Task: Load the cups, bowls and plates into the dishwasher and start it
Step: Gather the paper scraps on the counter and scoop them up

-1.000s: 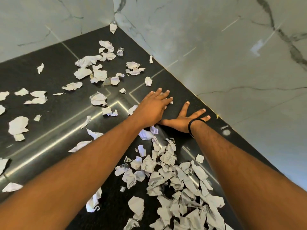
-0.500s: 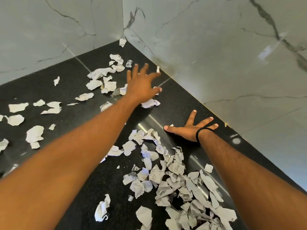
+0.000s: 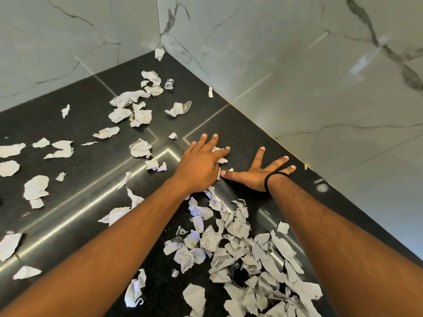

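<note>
No cups, bowls, plates or dishwasher are in view. My left hand (image 3: 201,163) lies flat with straight fingers on a few torn paper scraps (image 3: 220,154) on a black granite surface (image 3: 91,175). My right hand (image 3: 258,172), a black band at its wrist, rests palm down with spread fingers just to the right, its thumb tip next to my left hand. Neither hand grips anything.
Several torn white paper pieces are scattered over the surface, with a dense pile (image 3: 242,255) between my forearms and a looser group (image 3: 137,108) toward the corner. Marble walls (image 3: 297,76) meet at the far corner and run along the right edge.
My left hand has pulled back from the far corner toward my right hand, dragging paper scraps with it. My right hand has stayed flat in place.
</note>
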Demonstrator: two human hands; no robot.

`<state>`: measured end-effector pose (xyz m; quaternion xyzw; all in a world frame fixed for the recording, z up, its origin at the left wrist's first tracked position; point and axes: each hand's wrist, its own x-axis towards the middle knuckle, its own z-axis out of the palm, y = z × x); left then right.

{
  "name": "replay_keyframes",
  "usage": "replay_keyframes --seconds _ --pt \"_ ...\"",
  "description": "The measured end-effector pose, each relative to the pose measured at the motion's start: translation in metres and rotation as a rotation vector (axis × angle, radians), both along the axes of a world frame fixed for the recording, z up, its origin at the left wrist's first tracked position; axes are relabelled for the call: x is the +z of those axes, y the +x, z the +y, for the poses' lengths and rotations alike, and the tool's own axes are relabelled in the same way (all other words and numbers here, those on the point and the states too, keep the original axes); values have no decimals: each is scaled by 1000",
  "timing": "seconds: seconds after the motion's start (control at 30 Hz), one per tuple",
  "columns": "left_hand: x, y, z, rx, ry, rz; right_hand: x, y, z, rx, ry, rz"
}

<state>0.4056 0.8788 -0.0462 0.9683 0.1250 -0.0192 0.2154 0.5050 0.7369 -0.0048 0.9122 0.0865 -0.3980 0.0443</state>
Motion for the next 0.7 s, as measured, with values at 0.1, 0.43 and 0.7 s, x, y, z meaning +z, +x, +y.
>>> replay_keyframes --seconds 0.1,0.43,0.7 --pt "23 8 5 65 -138 -94 1 -1 0 8 3 -7" --pt "1 141 91 138 -23 -30 -1 3 0 -8 3 24" --pt "-14 104 46 87 112 -13 3 4 0 -21 7 40"
